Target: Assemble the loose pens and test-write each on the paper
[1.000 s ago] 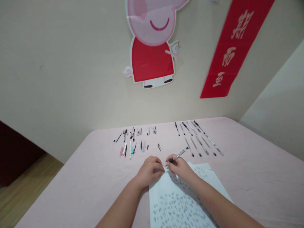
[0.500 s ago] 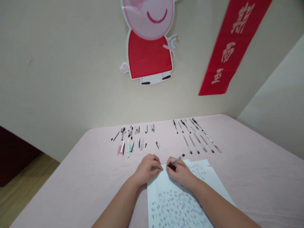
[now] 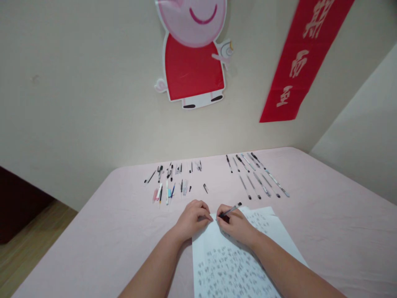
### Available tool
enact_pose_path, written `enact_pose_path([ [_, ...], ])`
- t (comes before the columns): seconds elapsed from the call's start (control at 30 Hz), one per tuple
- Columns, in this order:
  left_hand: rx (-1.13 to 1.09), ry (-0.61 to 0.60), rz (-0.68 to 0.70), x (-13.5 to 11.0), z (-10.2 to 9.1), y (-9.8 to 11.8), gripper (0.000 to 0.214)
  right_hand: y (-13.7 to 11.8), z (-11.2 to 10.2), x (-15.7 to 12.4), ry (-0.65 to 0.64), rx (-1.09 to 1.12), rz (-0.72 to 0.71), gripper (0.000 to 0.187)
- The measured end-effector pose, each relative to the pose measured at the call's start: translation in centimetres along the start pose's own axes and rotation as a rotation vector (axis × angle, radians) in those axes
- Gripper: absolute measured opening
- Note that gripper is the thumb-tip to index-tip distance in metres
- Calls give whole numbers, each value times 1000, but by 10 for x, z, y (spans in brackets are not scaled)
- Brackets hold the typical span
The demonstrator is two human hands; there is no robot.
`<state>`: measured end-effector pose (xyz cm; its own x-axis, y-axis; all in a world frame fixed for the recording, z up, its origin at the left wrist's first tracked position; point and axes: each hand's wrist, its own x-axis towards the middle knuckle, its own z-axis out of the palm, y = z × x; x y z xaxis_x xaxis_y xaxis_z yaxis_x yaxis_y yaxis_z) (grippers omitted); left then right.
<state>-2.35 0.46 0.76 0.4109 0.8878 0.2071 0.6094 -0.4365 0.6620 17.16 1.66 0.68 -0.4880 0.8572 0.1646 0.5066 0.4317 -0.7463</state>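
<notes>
My right hand (image 3: 235,225) is closed around a clear-barrelled pen (image 3: 233,208) with a dark end that points up and right. Its tip is at the upper part of a white sheet of paper (image 3: 203,248), though the fingers hide the exact contact. Rows of dark handwriting cover much of the sheet, and my right forearm crosses it. At the sheet's upper left edge lies my left hand (image 3: 194,219), fingers curled, with thumb and fingertips together on the paper. A small dark pen cap (image 3: 205,188) lies beyond my hands.
Several whole pens (image 3: 262,185) lie in two rows at the table's back right. Pen parts, caps and refills (image 3: 160,174) are grouped at the back left. A pink cloth (image 3: 335,231) covers the table, which meets a wall with a cartoon pig cutout (image 3: 195,68) and red banner (image 3: 297,66).
The view has shifted very slightly. Both hands stay in nearly the same place, with the pen still in my right hand.
</notes>
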Motion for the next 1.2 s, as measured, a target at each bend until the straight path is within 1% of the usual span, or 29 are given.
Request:
enact_pose_path([
  [0.27, -4, 1, -8, 1, 1, 0, 14, 1, 0, 0, 24, -17, -9, 10],
  [0.43, 5, -4, 1, 1, 1, -1, 14, 3, 1, 0, 5, 24, -19, 10],
  [0.57, 9, -6, 2, 1, 1, -1, 14, 4, 1, 0, 0, 30, 4, 10],
  [0.73, 9, -3, -3, 1, 1, -1, 13, 4, 0, 0, 34, 25, -6, 10],
  [0.87, 7, -5, -10, 1, 1, -1, 14, 4, 0, 0, 15, 46, -7, 10],
  [1.07, 1, -11, -25, -1, 2, 0, 14, 5, 1, 0, 33, 38, 0, 10],
  [1.2, 1, -10, -31, -1, 2, 1, 14, 6, 2, 0, 69, 77, 9, 10],
])
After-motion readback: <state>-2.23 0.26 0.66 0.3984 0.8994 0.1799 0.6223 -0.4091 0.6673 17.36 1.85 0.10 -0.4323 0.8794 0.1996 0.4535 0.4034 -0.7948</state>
